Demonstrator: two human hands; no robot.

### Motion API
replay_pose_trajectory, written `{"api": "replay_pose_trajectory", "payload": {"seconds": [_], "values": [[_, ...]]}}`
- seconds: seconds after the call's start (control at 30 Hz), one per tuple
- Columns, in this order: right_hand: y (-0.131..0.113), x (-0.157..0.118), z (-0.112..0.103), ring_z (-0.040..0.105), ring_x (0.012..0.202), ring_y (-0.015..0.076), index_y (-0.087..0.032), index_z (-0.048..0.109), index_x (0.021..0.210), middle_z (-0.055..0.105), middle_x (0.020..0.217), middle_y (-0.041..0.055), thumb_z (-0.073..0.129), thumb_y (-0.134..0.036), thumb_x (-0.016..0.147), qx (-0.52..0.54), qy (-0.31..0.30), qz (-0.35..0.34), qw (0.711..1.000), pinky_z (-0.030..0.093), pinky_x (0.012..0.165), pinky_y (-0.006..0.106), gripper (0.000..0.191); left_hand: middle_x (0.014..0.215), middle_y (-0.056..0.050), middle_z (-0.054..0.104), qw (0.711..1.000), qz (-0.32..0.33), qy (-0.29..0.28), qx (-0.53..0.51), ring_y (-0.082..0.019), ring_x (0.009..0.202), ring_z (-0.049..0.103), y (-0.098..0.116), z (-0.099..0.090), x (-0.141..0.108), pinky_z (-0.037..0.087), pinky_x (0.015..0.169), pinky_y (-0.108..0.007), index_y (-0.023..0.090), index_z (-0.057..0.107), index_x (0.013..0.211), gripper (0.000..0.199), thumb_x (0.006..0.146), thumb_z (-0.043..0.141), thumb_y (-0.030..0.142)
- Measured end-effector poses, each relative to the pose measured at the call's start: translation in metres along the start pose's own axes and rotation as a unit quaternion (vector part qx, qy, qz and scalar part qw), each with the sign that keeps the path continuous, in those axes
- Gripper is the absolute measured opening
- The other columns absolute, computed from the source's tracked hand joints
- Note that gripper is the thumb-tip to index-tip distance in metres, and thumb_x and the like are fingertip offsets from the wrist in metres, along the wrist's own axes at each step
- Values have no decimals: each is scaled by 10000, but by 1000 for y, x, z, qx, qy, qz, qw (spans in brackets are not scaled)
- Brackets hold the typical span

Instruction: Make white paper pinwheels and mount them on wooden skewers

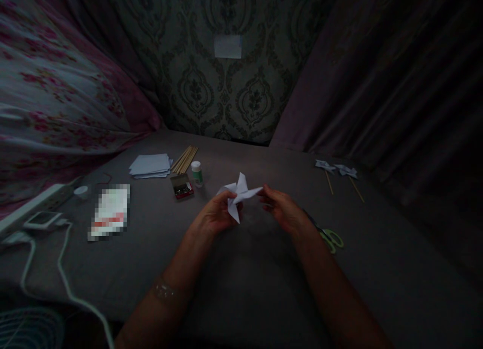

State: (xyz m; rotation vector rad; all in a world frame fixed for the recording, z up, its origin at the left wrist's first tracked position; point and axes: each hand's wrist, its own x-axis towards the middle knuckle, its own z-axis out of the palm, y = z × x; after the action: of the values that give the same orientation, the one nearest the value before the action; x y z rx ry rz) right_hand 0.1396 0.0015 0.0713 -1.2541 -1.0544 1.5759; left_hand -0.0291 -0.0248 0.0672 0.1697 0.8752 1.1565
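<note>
A white folded paper pinwheel (237,192) is held above a dark grey cloth surface (241,278). My left hand (214,214) grips its lower left blades with the fingers closed around the paper. My right hand (281,208) pinches the right blade tip between thumb and fingers. The room is dim and finger detail is hard to see.
A stack of white paper sheets (151,165), wooden sticks (184,159), a small open pin box (181,186) and a white glue bottle (196,173) lie behind. Two finished pinwheels on sticks (337,172) lie far right. Green-handled scissors (330,237) lie by my right wrist. A power strip (41,200) and cables sit left.
</note>
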Motion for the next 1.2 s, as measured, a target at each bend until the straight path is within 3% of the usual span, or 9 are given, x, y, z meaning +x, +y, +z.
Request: {"api": "replay_pose_trajectory", "payload": {"seconds": [0.1,0.23,0.37,0.6,0.83,0.93,1.03,1.2], "values": [[-2,2,-8,584,858,179,-210,689,746,687,1001,63,703,-571,610,15,17,-16,1000,414,692,275,387,617,-9,623,997,-59,-2,-48,-138,540,594,12,-2,-5,498,661,-331,164,602,747,66,720,590,105],[-2,7,-14,587,843,178,-214,686,743,685,1021,62,725,-535,588,38,30,-6,999,424,687,275,358,705,-10,656,994,-26,18,-109,-140,600,630,25,-10,-19,496,771,-397,172,613,827,120,740,588,93],[1,15,-7,583,785,167,-206,686,726,688,993,71,755,-485,555,35,33,10,999,430,651,266,334,729,-1,663,987,20,43,-156,-137,609,639,33,-34,-47,496,803,-444,181,618,866,176,727,602,75],[13,30,48,549,642,121,-188,690,709,696,867,65,770,-421,559,-59,-58,9,997,414,587,246,288,709,-8,648,962,95,126,-224,-143,584,633,38,-96,-89,522,752,-435,168,609,834,140,741,567,72],[35,48,106,555,596,118,-178,673,724,659,659,-1,681,-369,635,-186,-93,-92,974,419,595,241,211,694,-29,645,947,121,127,-270,-168,612,637,48,-127,-74,518,644,-366,150,612,811,114,747,545,84],[44,56,130,610,672,149,-181,678,725,681,696,17,617,-330,708,-262,-113,-178,942,446,666,266,162,699,-36,653,945,131,113,-277,-171,620,637,48,-133,-68,516,629,-354,148,613,804,112,749,537,86],[43,60,154,646,765,189,-201,711,801,716,810,56,568,-293,776,-376,-138,-253,881,446,711,290,171,705,-45,663,948,138,98,-270,-172,630,637,47,-136,-66,518,632,-347,145,616,806,118,742,543,78],[32,62,182,651,918,257,-234,719,973,720,950,113,536,-287,836,-568,-96,-248,779,444,785,335,234,715,-45,671,947,143,86,-275,-181,647,640,45,-140,-66,519,647,-356,149,622,802,127,712,574,74]]}}
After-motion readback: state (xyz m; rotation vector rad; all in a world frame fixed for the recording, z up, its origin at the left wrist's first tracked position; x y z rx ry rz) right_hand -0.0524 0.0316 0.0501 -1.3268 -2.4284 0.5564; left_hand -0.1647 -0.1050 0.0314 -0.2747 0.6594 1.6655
